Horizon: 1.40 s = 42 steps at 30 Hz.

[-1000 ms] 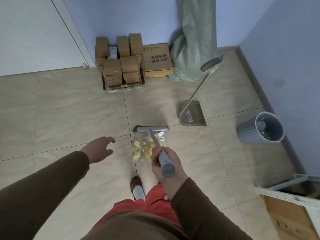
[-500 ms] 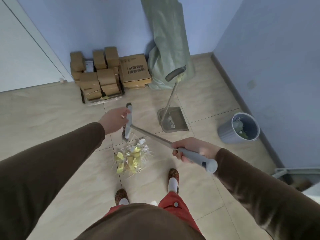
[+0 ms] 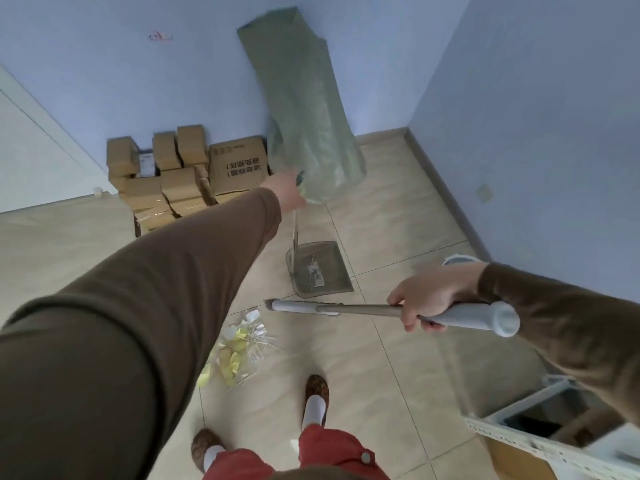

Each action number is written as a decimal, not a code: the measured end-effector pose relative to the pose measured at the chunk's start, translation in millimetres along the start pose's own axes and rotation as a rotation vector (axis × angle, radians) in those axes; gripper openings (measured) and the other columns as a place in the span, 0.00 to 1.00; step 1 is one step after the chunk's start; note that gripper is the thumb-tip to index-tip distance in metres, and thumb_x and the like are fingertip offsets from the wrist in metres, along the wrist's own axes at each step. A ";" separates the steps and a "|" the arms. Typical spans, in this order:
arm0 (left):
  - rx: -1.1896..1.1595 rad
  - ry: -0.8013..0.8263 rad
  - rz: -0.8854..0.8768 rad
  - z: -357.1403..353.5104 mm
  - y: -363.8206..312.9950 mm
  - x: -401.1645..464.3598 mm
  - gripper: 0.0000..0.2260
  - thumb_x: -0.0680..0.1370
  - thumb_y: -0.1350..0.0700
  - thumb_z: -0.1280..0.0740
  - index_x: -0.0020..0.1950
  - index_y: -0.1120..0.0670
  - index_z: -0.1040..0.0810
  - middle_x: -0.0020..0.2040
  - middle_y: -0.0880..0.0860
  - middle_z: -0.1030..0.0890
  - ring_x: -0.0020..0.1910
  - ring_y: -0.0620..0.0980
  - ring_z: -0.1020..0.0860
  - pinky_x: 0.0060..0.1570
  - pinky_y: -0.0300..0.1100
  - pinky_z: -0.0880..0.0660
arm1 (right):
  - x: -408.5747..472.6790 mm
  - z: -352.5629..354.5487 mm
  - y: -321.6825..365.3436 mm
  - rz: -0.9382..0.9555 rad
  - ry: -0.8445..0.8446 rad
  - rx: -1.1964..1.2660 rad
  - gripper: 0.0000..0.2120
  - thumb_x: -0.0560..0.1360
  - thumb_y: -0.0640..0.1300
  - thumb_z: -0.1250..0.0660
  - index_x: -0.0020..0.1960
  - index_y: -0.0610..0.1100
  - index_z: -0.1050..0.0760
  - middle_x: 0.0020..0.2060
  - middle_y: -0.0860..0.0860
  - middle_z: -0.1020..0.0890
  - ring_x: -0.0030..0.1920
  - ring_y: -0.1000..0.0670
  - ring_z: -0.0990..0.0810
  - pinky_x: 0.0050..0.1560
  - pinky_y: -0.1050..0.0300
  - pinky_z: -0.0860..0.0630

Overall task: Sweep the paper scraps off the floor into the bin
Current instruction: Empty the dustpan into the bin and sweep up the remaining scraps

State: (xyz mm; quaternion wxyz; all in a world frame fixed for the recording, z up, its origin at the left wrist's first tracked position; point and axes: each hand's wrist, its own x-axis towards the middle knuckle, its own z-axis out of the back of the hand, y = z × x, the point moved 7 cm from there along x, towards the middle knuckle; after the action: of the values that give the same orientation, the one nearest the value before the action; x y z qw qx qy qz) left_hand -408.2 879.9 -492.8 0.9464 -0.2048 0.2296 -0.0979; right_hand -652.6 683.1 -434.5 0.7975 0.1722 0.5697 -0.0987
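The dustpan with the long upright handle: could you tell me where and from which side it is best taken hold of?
Grip the dustpan at the top end of its thin handle, coming from above and from the near side. The handle stands nearly upright from the pan's near-left rim, so its top is the nearest part. The left hand is already there; whether it has closed on the handle cannot be told.

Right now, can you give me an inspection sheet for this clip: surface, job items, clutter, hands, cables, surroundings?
Surface: beige tiled floor.
Job's things: scraps piled near the feet; dustpan flat on the floor beyond them; broom held level above the floor; bin mostly hidden behind the right hand.
Clutter: cardboard boxes stacked at the wall; green sack leaning in the corner.
Hands: left hand at the dustpan handle's top, grip unclear; right hand grips the broom handle.
Cables: nothing seen.
Surroundings: blue walls; metal frame lower right.
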 end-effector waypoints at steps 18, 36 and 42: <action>-0.364 -0.229 0.313 -1.3 149.3 -169.4 0.12 0.76 0.53 0.29 0.55 0.59 0.20 0.44 0.57 0.15 0.41 0.52 0.18 0.35 0.42 0.22 | 26.7 -12.7 -54.8 -0.122 -0.011 -0.289 0.04 0.73 0.34 0.39 0.45 0.37 0.26 0.31 0.43 0.21 0.21 0.49 0.27 0.26 0.63 0.30; -0.331 -0.369 0.638 -15.0 349.0 -595.1 0.07 0.75 0.58 0.26 0.46 0.61 0.18 0.39 0.58 0.15 0.34 0.51 0.21 0.36 0.42 0.23 | 68.6 -252.7 61.3 0.115 -0.201 0.896 0.05 0.81 0.36 0.41 0.47 0.37 0.31 0.38 0.42 0.23 0.19 0.55 0.27 0.19 0.66 0.28; -0.421 -0.299 0.690 -54.3 397.4 -612.6 0.06 0.74 0.58 0.26 0.46 0.61 0.17 0.40 0.60 0.15 0.44 0.59 0.17 0.37 0.45 0.24 | 69.8 -282.2 76.1 0.172 -0.260 0.905 0.06 0.79 0.31 0.43 0.45 0.37 0.30 0.39 0.40 0.24 0.22 0.54 0.29 0.20 0.67 0.29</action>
State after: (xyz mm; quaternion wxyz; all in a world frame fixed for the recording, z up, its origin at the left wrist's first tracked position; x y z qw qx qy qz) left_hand -934.0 1388.8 -467.0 0.8842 -0.3167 0.1597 0.3041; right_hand -849.4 865.2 -570.3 0.7122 0.5350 0.3488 -0.2912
